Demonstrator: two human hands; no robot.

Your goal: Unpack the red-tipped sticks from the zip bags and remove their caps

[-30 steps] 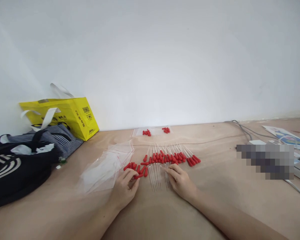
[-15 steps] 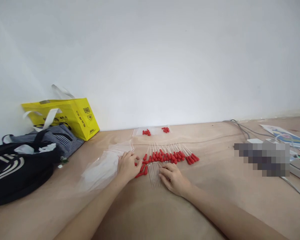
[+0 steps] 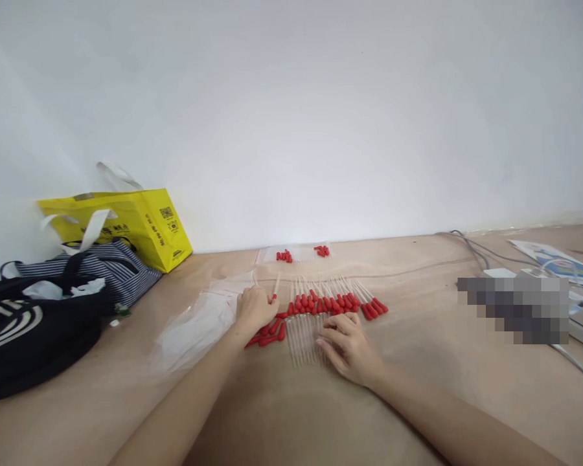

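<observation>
In the head camera's view, a person's left hand (image 3: pixel 255 309) pinches a dropper (image 3: pixel 274 298) by its red bulb, the pale stem pointing to the far edge of the table (image 3: pixel 291 421). The right hand (image 3: pixel 348 348), well apart from the left, curls over the right end of a row of clear tubes (image 3: pixel 301 343); whether it grips one cannot be told. Loose bulbs (image 3: pixel 280 332) lie by the left wrist, while a fan of red-ended droppers (image 3: pixel 298 302) spreads beyond the tubes, stems toward the far edge. Clear packets (image 3: pixel 194 330) overlap left of the left hand, and another packet (image 3: pixel 301 252) with bulbs sits at the far edge. A yellow bag (image 3: pixel 169 241), a striped bag (image 3: pixel 129 275) and a black bag (image 3: pixel 58 343) crowd the table's far left corner
</observation>
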